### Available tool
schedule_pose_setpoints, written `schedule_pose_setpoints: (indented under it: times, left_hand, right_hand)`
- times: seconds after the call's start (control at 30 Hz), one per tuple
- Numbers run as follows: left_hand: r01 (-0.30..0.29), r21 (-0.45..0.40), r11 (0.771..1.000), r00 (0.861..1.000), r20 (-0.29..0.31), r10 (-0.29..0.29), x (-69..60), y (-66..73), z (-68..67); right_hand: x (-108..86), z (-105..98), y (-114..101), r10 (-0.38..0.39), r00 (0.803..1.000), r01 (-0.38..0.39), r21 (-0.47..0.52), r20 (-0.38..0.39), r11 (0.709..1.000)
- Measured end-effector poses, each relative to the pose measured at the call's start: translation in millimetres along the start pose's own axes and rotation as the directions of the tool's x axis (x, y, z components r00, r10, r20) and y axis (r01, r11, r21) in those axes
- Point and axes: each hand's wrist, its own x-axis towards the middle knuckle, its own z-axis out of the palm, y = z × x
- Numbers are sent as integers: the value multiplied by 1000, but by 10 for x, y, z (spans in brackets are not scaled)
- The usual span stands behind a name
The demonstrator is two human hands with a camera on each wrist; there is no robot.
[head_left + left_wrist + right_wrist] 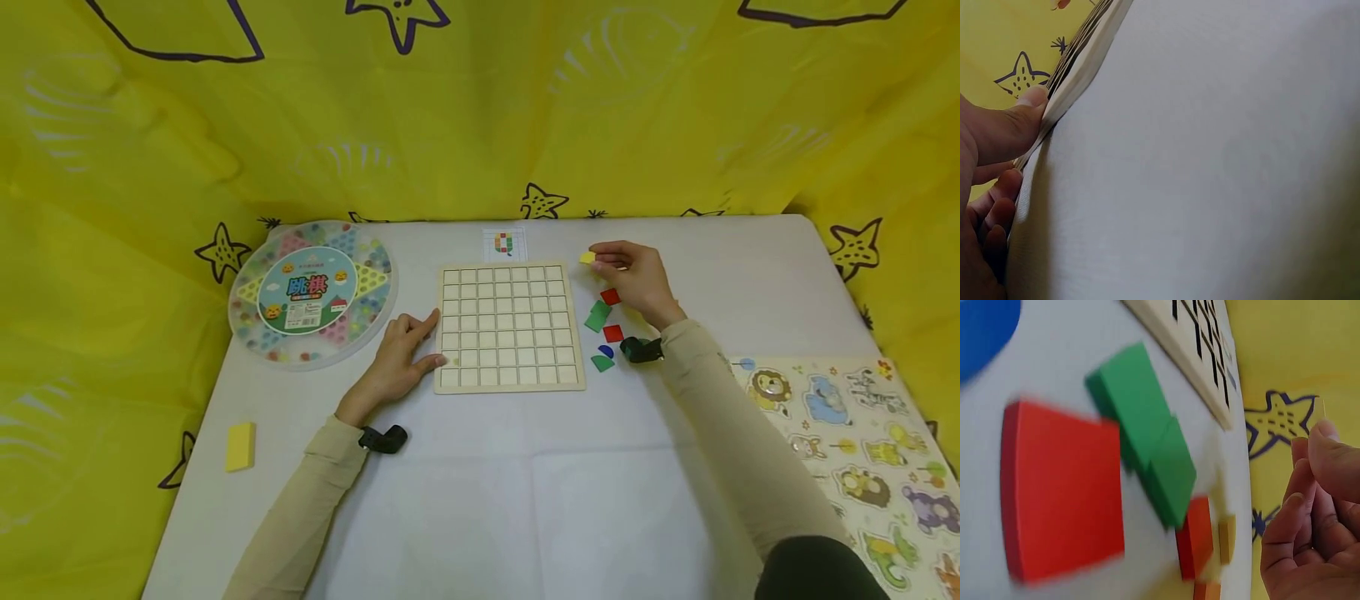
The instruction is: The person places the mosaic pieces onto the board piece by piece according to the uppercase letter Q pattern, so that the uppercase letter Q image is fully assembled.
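Observation:
A wooden grid board [507, 327] lies in the middle of the table, its squares bare. My left hand [397, 362] grips its left edge, thumb on top and fingers against the side, as the left wrist view also shows. Off the board's upper right corner, my right hand [637, 279] pinches a small yellow block [587, 258] between thumb and fingertips. Below that hand lie red blocks [613, 333], green blocks [597, 317], a blue half-round block [606, 352] and another green block [602, 363]. The right wrist view adds a yellowish block [1227, 539] and an orange block [1207, 591].
A patterned card [504, 244] lies behind the board. At the left are a round Chinese checkers set [311, 292] and a yellow rectangular block [240, 447]. An animal picture puzzle [832, 437] covers the right front. Yellow cloth [480, 125] hangs round the table.

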Motion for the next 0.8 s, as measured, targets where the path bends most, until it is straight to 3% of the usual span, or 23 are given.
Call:
schedule_pose_setpoints:
  times: [0.43, 0.67, 0.8]
  left_hand:
    - [4, 12, 1000, 1000, -27, -3, -9, -23, -9]
    - [14, 0, 1000, 999, -28, -14, -15, -21, 6]
    - [13, 3, 1000, 1000, -29, -13, -5, -29, 30]
  right_hand:
    - [109, 488, -256, -42, 996, 40, 28, 80, 999]
    - [160, 747, -336, -68, 987, 54, 98, 148, 994]
    - [167, 865, -354, -98, 979, 85, 76, 180, 994]
